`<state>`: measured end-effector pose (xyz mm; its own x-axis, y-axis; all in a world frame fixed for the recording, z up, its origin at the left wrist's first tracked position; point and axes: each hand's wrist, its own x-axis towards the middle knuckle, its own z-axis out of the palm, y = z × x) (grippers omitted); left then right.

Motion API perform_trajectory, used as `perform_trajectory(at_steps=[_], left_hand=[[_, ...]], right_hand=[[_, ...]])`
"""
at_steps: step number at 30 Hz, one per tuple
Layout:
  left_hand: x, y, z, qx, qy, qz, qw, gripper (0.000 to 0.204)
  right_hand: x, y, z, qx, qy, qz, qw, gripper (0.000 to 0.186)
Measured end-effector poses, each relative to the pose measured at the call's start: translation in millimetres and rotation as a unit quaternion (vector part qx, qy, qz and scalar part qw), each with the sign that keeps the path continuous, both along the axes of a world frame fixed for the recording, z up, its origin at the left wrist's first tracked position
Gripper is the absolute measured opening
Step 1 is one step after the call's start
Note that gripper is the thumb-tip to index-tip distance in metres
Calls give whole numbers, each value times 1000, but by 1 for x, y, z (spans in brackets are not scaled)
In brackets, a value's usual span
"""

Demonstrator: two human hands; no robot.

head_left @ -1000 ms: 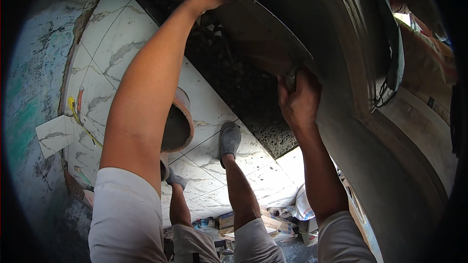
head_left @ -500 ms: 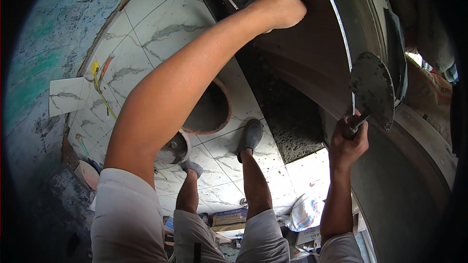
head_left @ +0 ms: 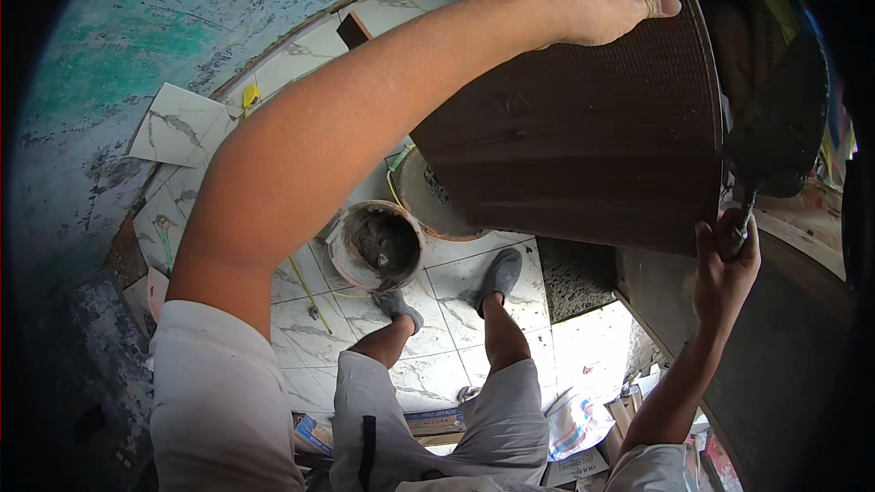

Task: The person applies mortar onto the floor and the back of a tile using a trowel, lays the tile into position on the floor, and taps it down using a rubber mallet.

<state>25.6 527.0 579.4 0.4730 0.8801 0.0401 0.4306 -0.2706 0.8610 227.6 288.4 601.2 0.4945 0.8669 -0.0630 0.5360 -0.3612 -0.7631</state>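
My left hand (head_left: 603, 1) grips the upper edge of a large dark brown tile (head_left: 574, 141), its thumb over the tile's face. My right hand (head_left: 729, 269) is closed round the handle of a mortar-smeared trowel (head_left: 777, 127) against the tile's lower right corner; the blade stands upright just beside the tile's edge. Below are a mortar bucket (head_left: 378, 241) near my feet and a wider round tub (head_left: 428, 200), partly hidden by the tile. A dark patch of mortar bed (head_left: 576, 280) borders the marble-patterned floor tiles (head_left: 474, 310).
A loose white tile (head_left: 175, 124) and a yellow tape measure (head_left: 251, 98) lie by the peeling blue wall (head_left: 118, 45) at left. Cartons (head_left: 428, 421) and a white sack (head_left: 574, 419) are behind my feet. A grey surface (head_left: 766, 328) runs along the right.
The tile and trowel have come up and rightward with both hands, the trowel blade turning into view above my right hand. More of the bucket and tub now shows.
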Motion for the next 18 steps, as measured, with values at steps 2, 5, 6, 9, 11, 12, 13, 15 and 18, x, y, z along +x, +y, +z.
perform_trajectory(at_steps=[2, 5, 6, 9, 11, 12, 13, 15, 18], left_hand=[[-21, -2, -39, -45, 17, 2, 999, 93], [-40, -17, -99, -107, 83, 108, 985, 90], [-50, -17, -116, -105, 86, 111, 984, 90], [-76, -17, -187, -232, 137, 100, 958, 102], [-87, -15, -233, -251, 163, 110, 948, 100], [-91, -14, -256, -270, 183, 111, 939, 99], [-94, -13, -278, -266, 186, 118, 938, 99], [-95, -10, -319, -254, 219, 89, 938, 92], [-94, -9, -370, -219, 242, 93, 941, 86]], right_hand=[[11, 27, -14, -68, -59, 93, 992, 15], [24, 69, -71, -91, -54, 137, 985, 25], [26, 82, -95, -117, -38, 189, 974, 32], [15, 99, -179, -123, -3, 245, 962, 41], [3, 106, -226, -146, 33, 267, 952, 43], [2, 108, -251, -143, 37, 272, 951, 43], [1, 108, -279, -152, 65, 268, 949, 42], [0, 107, -323, -156, 93, 266, 947, 41], [-3, 103, -374, -162, 135, 254, 944, 39]])
